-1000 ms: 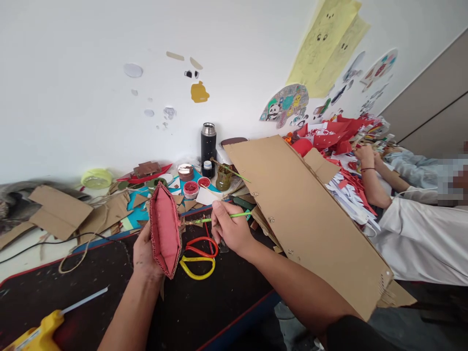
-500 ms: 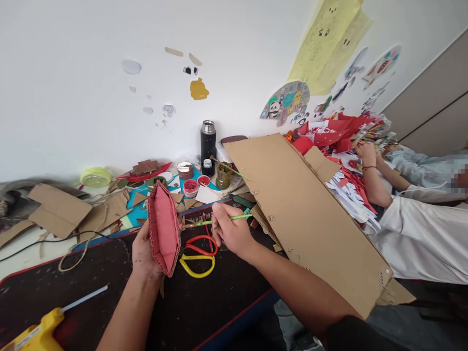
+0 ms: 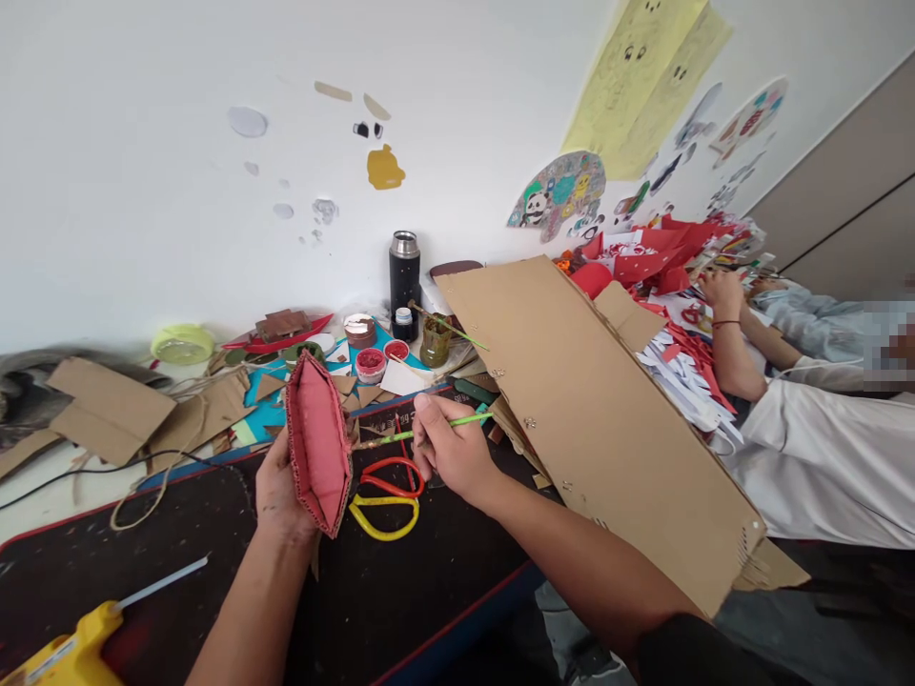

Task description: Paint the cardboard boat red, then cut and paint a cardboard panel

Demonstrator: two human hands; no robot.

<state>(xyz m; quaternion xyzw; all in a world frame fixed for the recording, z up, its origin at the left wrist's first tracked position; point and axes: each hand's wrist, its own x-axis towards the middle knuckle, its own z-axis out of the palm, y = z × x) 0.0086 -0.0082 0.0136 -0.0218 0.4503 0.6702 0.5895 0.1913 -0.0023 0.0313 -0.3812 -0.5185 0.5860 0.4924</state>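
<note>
While the left hand (image 3: 282, 481) grips the red boat (image 3: 318, 443) and the right hand (image 3: 450, 453) pinches the brush (image 3: 421, 431), a slipping bristle could smear paint onto the cardboard edge.

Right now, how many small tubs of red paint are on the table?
2. One red paint tub sits behind the pink cardboard piece; a smaller one stands just right of it, near the black flask. Clutter may hide others.

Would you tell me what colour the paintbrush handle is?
Light green; the paintbrush in the right hand shows best in the head view.
</note>
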